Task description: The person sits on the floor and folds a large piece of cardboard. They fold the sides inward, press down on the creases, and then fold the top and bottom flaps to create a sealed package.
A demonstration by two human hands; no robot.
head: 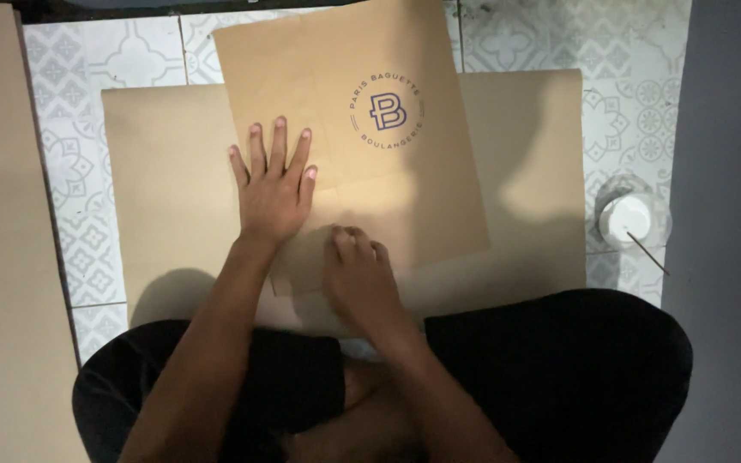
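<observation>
Bag: flat brown paper bag, matte kraft paper, rectangular, lying on a larger sheet just in front of the person's knees.
Emblem: a round dark blue printed mark with a ring of lettering, on the bag's upper middle, to the right of the left hand.
Bag axis: long side runs away from the person, tilted a little counter-clockwise; the far end lies over the tiles, the near end by the hands.
Folds: faint creases cross the bag; a lower flap edge shows beside the right hand.
Left hand: left hand lies flat on the bag's left part, palm down, fingers spread wide and pointing away.
Right hand: right hand rests on the bag's near edge with fingers curled in, pressing the paper; whether it pinches anything I cannot tell.
Sheet: plain brown sheet, smooth, wider than the bag.
Floor: pale patterned tiles.
Cup: clear round cup with white contents and a thin stick, at right, well apart.
Left edge: another tan board.
</observation>
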